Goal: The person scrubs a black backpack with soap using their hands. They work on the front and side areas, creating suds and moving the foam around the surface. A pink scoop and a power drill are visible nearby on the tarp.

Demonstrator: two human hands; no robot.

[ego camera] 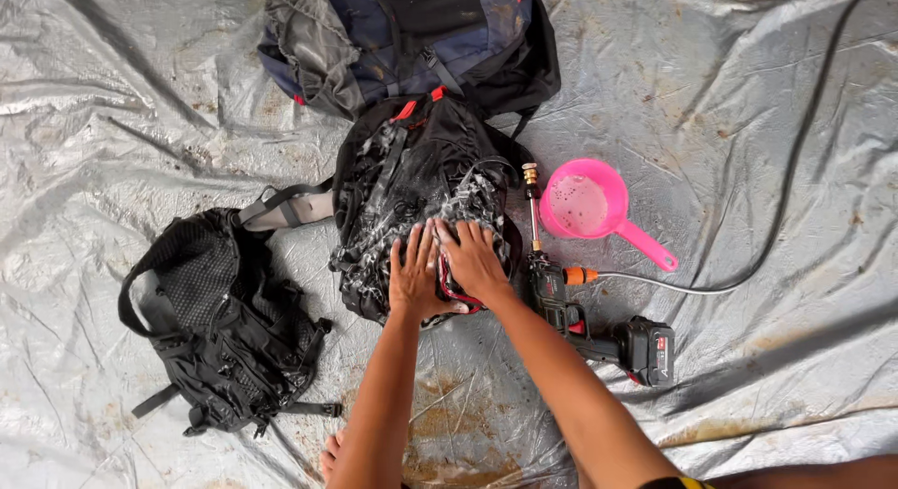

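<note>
A black backpack (402, 180) covered in white soap foam lies in the middle of a silver tarp (112, 96). Both my hands rest on its lower end, side by side. My left hand (414, 272) lies flat on the wet fabric with its fingers together. My right hand (474, 258) presses down on a red and black scrubbing brush (451, 291), of which only the edge shows between my hands.
A blue and grey backpack (393, 40) lies at the top, touching the soapy one. A black mesh backpack (220, 325) lies to the left. A cordless spray gun (575, 311) with a hose (748, 264) and a pink scoop (585, 204) lie to the right. My bare foot (329, 456) shows at the bottom.
</note>
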